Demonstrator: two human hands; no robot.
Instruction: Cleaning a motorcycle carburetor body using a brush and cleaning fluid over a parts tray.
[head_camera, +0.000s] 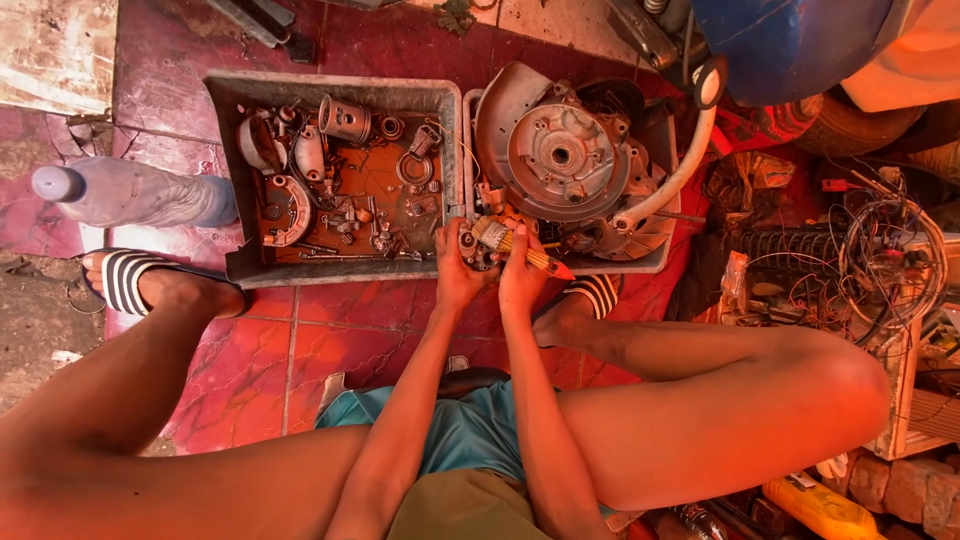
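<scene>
My left hand (457, 268) grips a small greasy metal engine part (480, 243) held just in front of the trays. My right hand (522, 272) holds a paintbrush (535, 258) with a yellow and red handle, its bristles resting against that part. Both hands meet over the gap between a grey tray (222, 110) of small parts and a second tray (650, 262) holding a large round engine casing (562, 155).
A plastic bottle (125, 192) lies left of the grey tray. My sandalled feet (140, 280) rest on red floor tiles (300, 340). Tangled wires and clutter (880, 250) fill the right side, a blue round container (790, 40) sits at top right, and a yellow tool (820, 508) lies at bottom right.
</scene>
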